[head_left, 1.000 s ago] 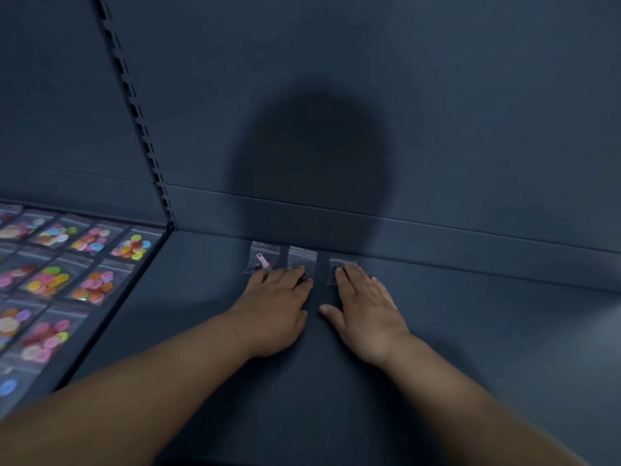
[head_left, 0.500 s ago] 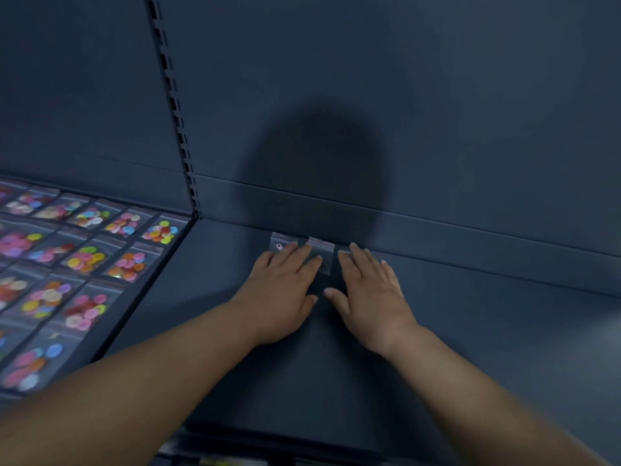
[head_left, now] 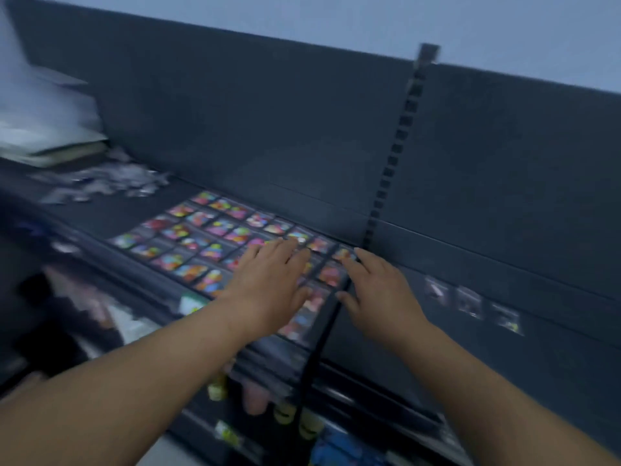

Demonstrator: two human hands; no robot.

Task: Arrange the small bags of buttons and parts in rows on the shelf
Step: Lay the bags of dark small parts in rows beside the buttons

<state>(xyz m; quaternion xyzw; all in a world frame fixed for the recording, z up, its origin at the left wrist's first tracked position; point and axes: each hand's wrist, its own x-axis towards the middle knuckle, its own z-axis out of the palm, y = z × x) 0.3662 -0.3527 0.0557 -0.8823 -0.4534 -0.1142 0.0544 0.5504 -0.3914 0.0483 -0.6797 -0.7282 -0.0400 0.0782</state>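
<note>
Bags [head_left: 469,302]: three rowed at shelf [head_left: 437,348] back.
Left hand [head_left: 268,284], right hand [head_left: 379,290] released, empty; take next from pile [head_left: 111,183], match spacing.

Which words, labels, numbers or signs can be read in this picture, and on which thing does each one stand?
No text can be read anywhere.
Button bags: only coloured buttons show, no label visible.
Three small bags on the right: too blurred.
Yellow packets lower down: any print is too blurred.
</note>
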